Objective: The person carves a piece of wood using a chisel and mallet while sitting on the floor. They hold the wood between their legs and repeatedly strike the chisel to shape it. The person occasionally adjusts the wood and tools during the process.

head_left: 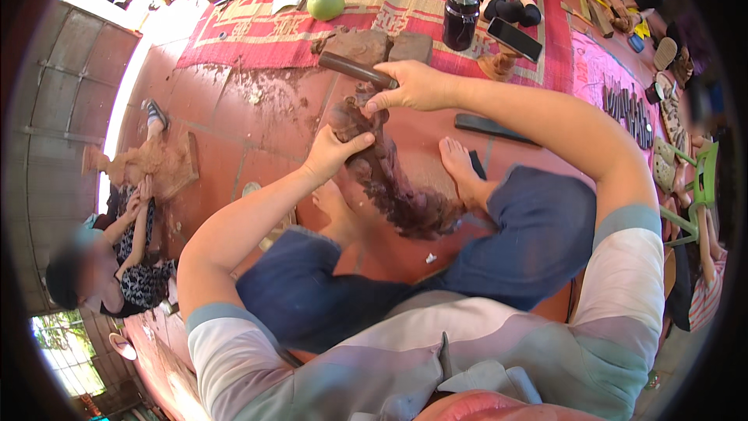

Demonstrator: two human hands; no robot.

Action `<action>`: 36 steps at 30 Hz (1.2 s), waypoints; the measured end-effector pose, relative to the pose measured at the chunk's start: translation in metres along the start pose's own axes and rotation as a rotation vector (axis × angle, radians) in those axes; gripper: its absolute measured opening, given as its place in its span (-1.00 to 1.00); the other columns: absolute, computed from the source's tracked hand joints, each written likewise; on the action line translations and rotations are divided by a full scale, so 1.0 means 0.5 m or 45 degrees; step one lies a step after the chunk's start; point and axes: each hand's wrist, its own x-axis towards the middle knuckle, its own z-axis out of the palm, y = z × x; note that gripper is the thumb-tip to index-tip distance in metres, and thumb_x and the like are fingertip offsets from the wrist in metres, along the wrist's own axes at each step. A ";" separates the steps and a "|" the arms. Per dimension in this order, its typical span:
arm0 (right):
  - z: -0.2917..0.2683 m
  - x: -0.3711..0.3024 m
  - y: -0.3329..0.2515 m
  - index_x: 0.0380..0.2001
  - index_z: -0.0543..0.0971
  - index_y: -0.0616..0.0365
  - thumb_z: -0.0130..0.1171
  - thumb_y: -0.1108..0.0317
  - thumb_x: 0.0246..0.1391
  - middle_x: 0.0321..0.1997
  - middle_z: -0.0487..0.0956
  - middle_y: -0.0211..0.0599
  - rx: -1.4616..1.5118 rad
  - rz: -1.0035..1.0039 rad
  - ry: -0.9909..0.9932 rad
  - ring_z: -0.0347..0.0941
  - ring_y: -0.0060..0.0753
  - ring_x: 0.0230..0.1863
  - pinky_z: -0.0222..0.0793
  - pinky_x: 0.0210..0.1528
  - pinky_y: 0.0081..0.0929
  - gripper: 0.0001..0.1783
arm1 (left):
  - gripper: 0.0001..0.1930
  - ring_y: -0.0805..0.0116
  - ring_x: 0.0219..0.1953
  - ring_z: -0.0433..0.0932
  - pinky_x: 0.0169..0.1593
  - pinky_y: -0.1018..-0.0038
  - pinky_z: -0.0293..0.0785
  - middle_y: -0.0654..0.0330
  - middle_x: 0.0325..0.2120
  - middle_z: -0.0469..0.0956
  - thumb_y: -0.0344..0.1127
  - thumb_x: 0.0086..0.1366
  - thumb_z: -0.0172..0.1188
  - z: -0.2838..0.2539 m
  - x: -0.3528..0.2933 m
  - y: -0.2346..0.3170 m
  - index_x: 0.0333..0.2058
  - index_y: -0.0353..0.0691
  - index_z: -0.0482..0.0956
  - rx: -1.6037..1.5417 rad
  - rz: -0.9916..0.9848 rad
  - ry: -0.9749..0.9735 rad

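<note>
A dark reddish-brown wood carving (397, 196) with a knobbly, deeply cut surface lies slantwise between my bare feet, its lower end by my right foot. My left hand (336, 154) is closed around its upper part, thumb laid across it. In my right hand (413, 87) is a dark, smooth round wooden stick (347, 67), pointing left above the carving's top. My right thumb and fingertips are close to the carving's upper end; whether they touch it or hold a second small tool, I cannot make out.
Ahead lie wooden blocks (358, 48), a black tumbler (461, 19), a phone (514, 39) on a wooden piece, and a green round fruit (326, 3) on a red patterned mat (241, 35). Several chisels (627, 115) lie right. Another person holds a carving (156, 162) at left.
</note>
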 end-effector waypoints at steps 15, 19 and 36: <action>-0.192 0.141 0.297 -0.26 0.46 0.09 0.27 -0.04 0.03 -0.71 0.29 -0.55 0.382 0.542 0.451 0.06 -0.68 -0.81 -0.09 -0.79 -0.61 -0.56 | -0.44 0.46 -0.17 0.51 -0.06 0.52 0.42 0.20 -0.17 0.54 -0.22 0.09 0.39 -0.113 0.485 -0.095 0.01 -0.35 0.41 0.123 -0.161 -0.288; -0.209 0.146 0.364 -0.23 0.42 0.12 0.21 0.07 0.11 -0.71 0.22 -0.57 0.456 0.631 0.514 0.06 -0.66 -0.80 -0.04 -0.77 -0.59 -0.63 | -0.47 0.45 -0.22 0.52 -0.08 0.53 0.43 0.19 -0.21 0.56 -0.16 0.11 0.38 -0.098 0.546 -0.175 -0.03 -0.37 0.46 0.016 -0.264 -0.210; -0.072 0.128 0.332 -0.27 0.48 0.09 0.21 0.16 0.03 -0.57 0.52 -0.36 0.567 0.445 0.903 0.26 -0.53 -0.78 0.14 -0.77 -0.51 -0.72 | -0.38 0.21 0.04 0.47 0.04 0.42 0.35 -0.06 -0.02 0.50 0.02 0.28 0.12 -0.095 0.480 -0.188 0.18 -0.29 0.31 0.850 -0.160 -0.023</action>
